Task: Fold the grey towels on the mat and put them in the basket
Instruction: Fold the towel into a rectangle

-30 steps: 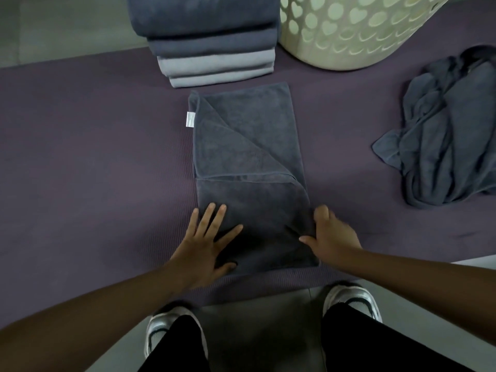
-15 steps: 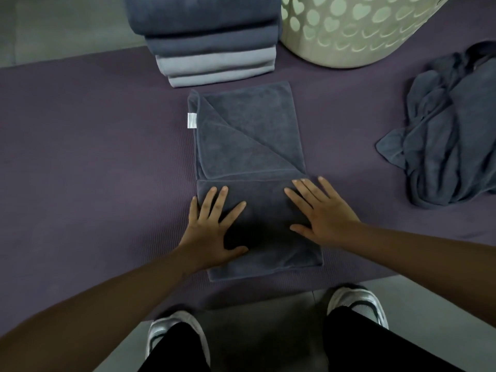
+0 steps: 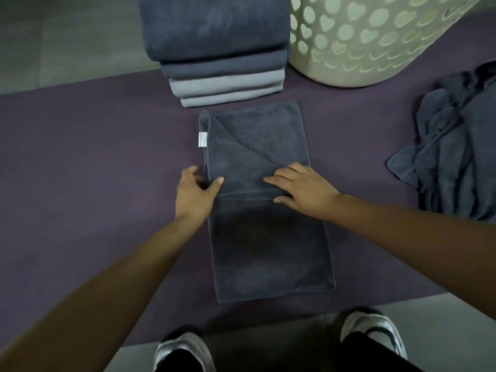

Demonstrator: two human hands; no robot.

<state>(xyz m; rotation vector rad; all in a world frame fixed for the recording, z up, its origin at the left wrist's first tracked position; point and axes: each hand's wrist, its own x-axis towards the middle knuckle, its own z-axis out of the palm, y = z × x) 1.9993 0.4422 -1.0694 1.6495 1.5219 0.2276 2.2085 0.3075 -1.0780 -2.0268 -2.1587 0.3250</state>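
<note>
Grey towel (half-folded) between hands, both gripping edges.

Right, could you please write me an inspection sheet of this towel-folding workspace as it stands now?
Surface: purple mat on a grey floor.
Job's things: partly folded grey towel lies flat on the mat, white tag at its left edge; stack of folded towels behind it; cream basket with heart-shaped holes at back right; heap of unfolded grey towels at right.
Clutter: nothing seen.
Grippers: left hand grips the towel's left edge; right hand rests on the fold, fingers bent.
Cables: nothing seen.
Surroundings: two shoes at the mat's near edge.
</note>
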